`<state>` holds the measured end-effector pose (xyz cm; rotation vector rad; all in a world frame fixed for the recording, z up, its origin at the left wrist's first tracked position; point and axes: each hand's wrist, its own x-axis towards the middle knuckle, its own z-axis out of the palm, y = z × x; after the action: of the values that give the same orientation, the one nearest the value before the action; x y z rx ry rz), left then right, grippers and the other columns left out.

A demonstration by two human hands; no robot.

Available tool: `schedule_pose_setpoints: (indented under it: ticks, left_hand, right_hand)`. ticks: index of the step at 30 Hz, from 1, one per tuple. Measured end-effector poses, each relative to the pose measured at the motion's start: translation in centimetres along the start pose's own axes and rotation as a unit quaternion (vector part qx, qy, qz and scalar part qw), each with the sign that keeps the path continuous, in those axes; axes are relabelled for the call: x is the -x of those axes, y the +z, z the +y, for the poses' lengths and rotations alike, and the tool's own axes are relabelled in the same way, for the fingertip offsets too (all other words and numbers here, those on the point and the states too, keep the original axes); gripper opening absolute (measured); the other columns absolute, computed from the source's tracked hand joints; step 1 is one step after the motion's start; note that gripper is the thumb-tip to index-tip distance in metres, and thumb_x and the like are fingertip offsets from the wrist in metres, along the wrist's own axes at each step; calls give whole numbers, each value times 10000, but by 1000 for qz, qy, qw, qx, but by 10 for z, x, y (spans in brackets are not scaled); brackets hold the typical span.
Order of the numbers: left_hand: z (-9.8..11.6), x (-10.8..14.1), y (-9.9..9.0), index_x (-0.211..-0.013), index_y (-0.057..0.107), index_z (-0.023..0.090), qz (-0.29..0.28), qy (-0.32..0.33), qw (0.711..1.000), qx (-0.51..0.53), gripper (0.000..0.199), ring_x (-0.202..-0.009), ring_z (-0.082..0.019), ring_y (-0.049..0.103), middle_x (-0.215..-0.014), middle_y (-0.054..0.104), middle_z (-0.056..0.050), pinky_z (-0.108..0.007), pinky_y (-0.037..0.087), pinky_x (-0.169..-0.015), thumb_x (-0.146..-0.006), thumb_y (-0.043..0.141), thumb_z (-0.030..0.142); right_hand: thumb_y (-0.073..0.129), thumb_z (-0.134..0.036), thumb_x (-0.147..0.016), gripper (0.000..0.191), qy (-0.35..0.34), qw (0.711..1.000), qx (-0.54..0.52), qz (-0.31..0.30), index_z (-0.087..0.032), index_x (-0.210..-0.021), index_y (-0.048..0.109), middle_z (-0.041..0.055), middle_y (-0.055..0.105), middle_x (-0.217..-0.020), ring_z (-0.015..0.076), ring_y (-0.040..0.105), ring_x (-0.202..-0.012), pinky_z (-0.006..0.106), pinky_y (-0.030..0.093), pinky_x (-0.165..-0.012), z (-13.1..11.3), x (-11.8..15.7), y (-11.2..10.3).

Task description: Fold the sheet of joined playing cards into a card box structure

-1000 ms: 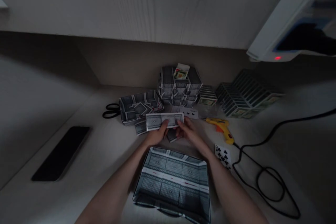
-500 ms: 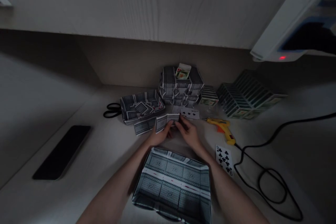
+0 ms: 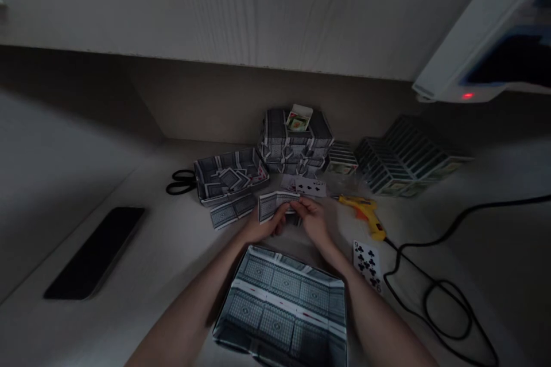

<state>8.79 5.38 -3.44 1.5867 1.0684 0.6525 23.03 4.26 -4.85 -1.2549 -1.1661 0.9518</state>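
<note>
Cards joined in a bent strip (image 3: 267, 207), and there they were, up above the surface (image 3: 163, 252), just beyond the card-patterned tray (image 3: 279, 298)! The left hand (image 3: 259, 228) had a narrow grip on the strip, thumb across the near face, its fingers partly hidden. Over on the other side, the right hand (image 3: 313, 221) pinched the right end, also narrow, fingertips close to that left thumb. Two hands on one thin piece, probably to steady it and control the bend; what the hidden fingers did behind it, nobody could tell.

And the layout! The tray sat between the forearms, seemingly for easy reach. A flat strip (image 3: 224, 215) lay in front of the open box (image 3: 206, 199), whose walls kept loose cards (image 3: 232, 179) together, with scissors (image 3: 181, 182) just beside it. Out right, the yellow glue gun (image 3: 359, 205) rested on its side, nozzle towards the middle, its cord (image 3: 402, 252) trailing away, perhaps to leave the hands room. Behind, patterned boxes (image 3: 275, 126) stood stacked, likely to save space, and the phone (image 3: 95, 252) lay well apart on the left
</note>
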Motion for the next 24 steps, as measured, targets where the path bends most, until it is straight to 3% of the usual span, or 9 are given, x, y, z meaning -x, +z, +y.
schedule_pose_setpoints:
  ticks: [7, 12, 16, 18, 20, 22, 24]
  left_hand:
    - [7, 3, 0, -449, 473, 159, -7, -28, 998, -47, 536, -369, -70, 407, -374, 428, 35, -190, 352, -423, -774, 360, 571]
    - [4, 0, -2, -543, 557, 167, 10, 1, 1000, 20, 408, -412, -77, 435, -456, 492, 37, -199, 369, -442, -745, 468, 510]
    - [8, 2, -10, -599, 610, 176, 55, 17, 997, 56, 330, -512, -119, 528, -548, 589, -2, -245, 435, -549, -749, 497, 448]
    - [11, 3, -14, -717, 650, 180, 76, 39, 994, 67, 250, -653, -151, 588, -704, 657, -31, -280, 458, -672, -731, 539, 404]
    - [12, 3, -18, -847, 658, 188, 87, 64, 991, 78, 241, -807, -179, 604, -861, 674, -45, -306, 444, -785, -694, 593, 362]
    - [11, 2, -19, -875, 652, 185, 86, 69, 989, 99, 271, -878, -198, 599, -918, 672, -50, -316, 432, -827, -659, 630, 347]
    - [9, 0, -19, -843, 642, 166, 77, 62, 985, 141, 274, -860, -210, 607, -903, 675, -56, -328, 447, -808, -639, 648, 349]
  right_hand:
    - [470, -378, -736, 208, -10, 999, 50, 5, -203, -631, 509, -45, 463, -499, 109, 417, -442, 217, 319, -443, -10, 5, 4]
    - [468, -397, -756, 242, -17, 999, 44, -6, -199, -620, 498, -65, 389, -460, 89, 359, -405, 208, 288, -411, -11, 5, 7]
    - [454, -410, -786, 298, -60, 990, 125, 11, -189, -601, 530, -47, 419, -442, 105, 410, -425, 218, 341, -434, -9, 4, -2]
    - [447, -354, -799, 258, -123, 971, 198, 53, -177, -664, 578, 7, 552, -583, 138, 524, -576, 244, 428, -561, -7, 3, -9]
    - [448, -252, -787, 200, -172, 943, 273, 84, -164, -845, 619, 75, 627, -872, 179, 572, -840, 294, 451, -753, -4, 1, -15]
    - [423, -156, -760, 340, -180, 919, 336, 101, -160, -1067, 569, 106, 549, -1157, 201, 511, -1055, 332, 418, -876, -1, -1, -19]
    - [393, -101, -739, 490, -158, 903, 384, 110, -170, -1218, 465, 97, 438, -1303, 204, 472, -1129, 336, 415, -897, 2, -1, -21]
